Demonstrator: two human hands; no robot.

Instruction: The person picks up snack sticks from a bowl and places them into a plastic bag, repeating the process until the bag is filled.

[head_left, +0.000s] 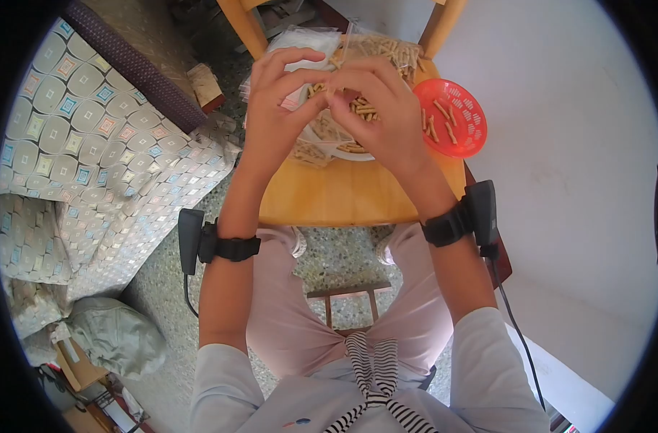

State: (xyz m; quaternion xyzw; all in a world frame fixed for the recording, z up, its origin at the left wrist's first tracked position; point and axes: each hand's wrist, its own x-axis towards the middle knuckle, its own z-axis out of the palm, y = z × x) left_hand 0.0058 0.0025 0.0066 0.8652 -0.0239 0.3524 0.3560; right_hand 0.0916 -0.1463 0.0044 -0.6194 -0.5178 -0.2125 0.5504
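Both left hand (284,94) and right hand (378,108) curled inward, meeting above white bowl (345,154) of brown sticks (365,110) on wooden chair (329,196); cannot tell what, if anything, is pinched; red basket (475,124) at right

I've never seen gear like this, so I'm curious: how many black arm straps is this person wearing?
2 in view: one strap around the left forearm, the other strap around the right forearm.
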